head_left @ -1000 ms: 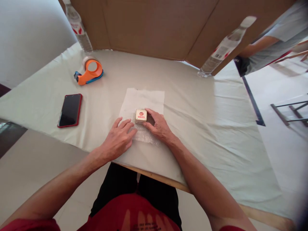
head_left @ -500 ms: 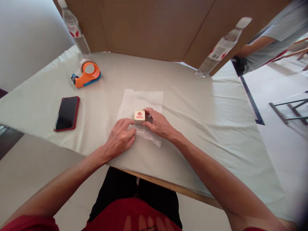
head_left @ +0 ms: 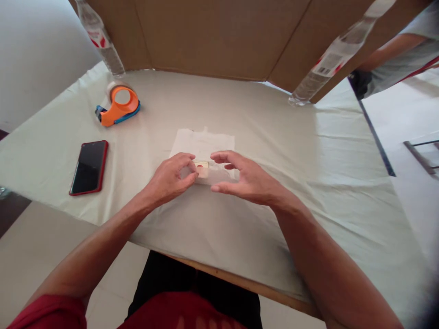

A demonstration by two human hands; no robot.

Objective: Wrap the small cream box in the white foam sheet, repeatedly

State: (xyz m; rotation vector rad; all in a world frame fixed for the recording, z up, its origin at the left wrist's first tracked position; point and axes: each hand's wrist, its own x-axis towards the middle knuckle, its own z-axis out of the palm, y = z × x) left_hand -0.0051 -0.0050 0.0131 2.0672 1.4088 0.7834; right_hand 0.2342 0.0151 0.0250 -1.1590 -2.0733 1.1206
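Observation:
A small cream box with a red label [head_left: 201, 168] lies on a white sheet [head_left: 202, 140] in the middle of the table, partly covered by clear bubble wrap [head_left: 216, 172]. My left hand [head_left: 169, 178] pinches the wrap against the left side of the box, hiding part of it. My right hand [head_left: 247, 181] curves round the wrap just right of the box, forefinger above and thumb below. Both hands are raised slightly off the table.
An orange tape dispenser [head_left: 118, 103] and a red-cased phone [head_left: 89, 167] lie to the left. Two water bottles [head_left: 99, 39] [head_left: 331, 64] stand against a cardboard wall [head_left: 212, 36] at the back. Another person's arm [head_left: 394, 45] shows at the upper right. The table edge [head_left: 240, 281] is near me.
The bubble wrap that lay flat under the box has been lifted and folded over it. Both hands rose off the table and now hold the wrap around the box.

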